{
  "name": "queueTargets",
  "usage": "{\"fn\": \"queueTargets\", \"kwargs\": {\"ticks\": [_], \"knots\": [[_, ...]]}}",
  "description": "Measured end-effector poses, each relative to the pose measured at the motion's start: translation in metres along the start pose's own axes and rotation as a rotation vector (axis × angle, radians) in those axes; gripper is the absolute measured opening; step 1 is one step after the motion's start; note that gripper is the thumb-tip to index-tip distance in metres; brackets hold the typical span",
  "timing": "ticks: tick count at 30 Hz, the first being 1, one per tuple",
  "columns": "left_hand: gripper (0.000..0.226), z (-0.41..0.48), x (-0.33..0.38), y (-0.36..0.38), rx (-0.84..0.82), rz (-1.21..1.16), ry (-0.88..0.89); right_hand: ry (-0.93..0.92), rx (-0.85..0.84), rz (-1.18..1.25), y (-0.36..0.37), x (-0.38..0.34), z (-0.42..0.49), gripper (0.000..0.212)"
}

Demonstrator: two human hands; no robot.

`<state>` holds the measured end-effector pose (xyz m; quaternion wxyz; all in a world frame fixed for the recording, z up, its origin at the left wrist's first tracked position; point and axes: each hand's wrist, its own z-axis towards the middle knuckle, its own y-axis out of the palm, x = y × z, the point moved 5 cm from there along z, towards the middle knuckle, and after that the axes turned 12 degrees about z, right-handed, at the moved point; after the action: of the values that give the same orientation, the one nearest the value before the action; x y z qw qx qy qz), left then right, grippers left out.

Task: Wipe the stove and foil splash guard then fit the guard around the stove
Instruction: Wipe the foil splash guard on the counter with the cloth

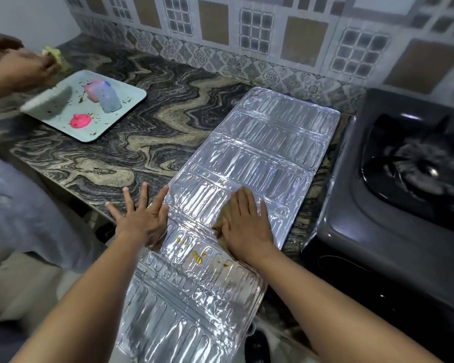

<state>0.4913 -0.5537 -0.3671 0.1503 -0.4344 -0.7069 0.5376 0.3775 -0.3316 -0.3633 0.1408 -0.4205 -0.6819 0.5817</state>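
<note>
The foil guard lies flat on the worktop at the stove's 9 o'clock, the open left hand steadies its edge, the open right hand presses a cloth on it, and yellow spots show wiping isn't done, nor fitting.

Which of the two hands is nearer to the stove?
Right. The right hand lies flat over the foil guard, toward the stove; the left hand rests at the guard's opposite edge.

Swirled dark marble countertop, patterned tile backsplash, plain pale wall at far left
</note>
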Motion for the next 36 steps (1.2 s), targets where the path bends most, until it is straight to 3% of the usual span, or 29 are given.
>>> {"fn": "queueTargets", "kwargs": {"ticks": [18,22,28,32,36], "knots": [[0.055,-0.003,0.003,-0.003,-0.032,0.032,-0.014,0.334,-0.167,-0.198,-0.008,0.037,-0.032,0.067],[0.057,0.000,0.002,-0.007,-0.073,0.068,-0.029,0.396,-0.200,-0.231,-0.003,0.045,-0.027,0.077],[0.064,-0.003,0.016,-0.029,-0.048,0.264,-0.011,0.629,-0.162,0.028,-0.019,0.046,-0.024,0.054],[0.073,-0.007,0.054,-0.047,0.176,0.211,0.241,0.411,-0.254,0.252,-0.069,0.026,-0.021,0.049],[0.084,-0.007,0.079,-0.038,0.109,0.189,0.336,0.398,-0.108,0.662,-0.108,0.029,-0.008,0.028]]}}
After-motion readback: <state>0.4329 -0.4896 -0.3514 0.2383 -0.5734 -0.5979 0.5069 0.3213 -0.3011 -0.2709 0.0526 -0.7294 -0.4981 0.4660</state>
